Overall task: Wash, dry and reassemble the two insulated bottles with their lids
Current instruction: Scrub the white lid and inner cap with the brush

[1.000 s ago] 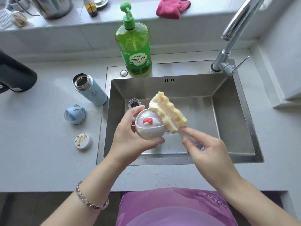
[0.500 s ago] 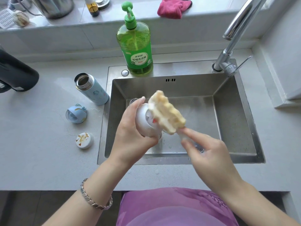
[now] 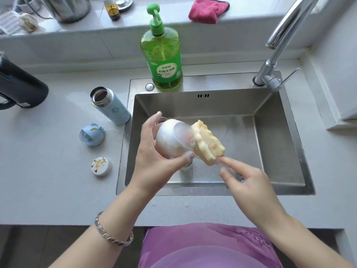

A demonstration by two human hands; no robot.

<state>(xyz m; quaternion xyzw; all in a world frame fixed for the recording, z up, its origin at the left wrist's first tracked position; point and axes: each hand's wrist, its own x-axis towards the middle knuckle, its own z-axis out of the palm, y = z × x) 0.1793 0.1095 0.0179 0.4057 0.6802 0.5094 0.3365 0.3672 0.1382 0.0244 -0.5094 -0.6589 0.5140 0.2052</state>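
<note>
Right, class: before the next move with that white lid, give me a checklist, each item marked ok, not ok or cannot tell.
1. Left hand grips white lid over the sink: ok.
2. Right hand pinches sponge brush, sponge against lid: ok.
3. Lid's inside clean: cannot tell.
4. Water running from tap for rinsing: not ok, no stream visible.
5. Blue bottle upright on the counter: ok.
6. Pink cloth in sight for drying: ok.

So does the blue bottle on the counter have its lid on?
No, the blue bottle stands open, its steel mouth uncovered.
</note>
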